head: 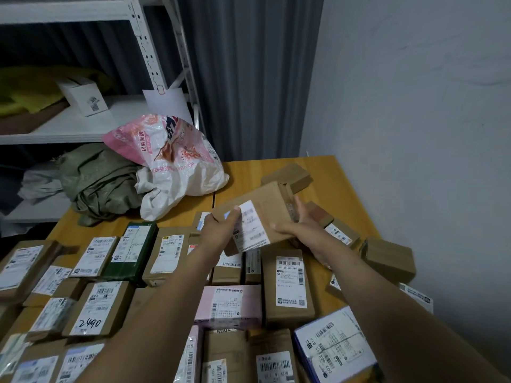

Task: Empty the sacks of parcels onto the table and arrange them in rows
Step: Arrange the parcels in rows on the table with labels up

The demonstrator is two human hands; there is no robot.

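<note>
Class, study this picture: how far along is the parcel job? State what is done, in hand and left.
Done: labelled parcels lie in rows at the front left; the green sack and pink sack lie slumped. In hand: left hand and right hand hold a brown parcel above the table. Left: loose boxes at the right lie jumbled.

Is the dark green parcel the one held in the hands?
No, the left hand and right hand grip a brown parcel; the dark green parcel lies on the table.
</note>
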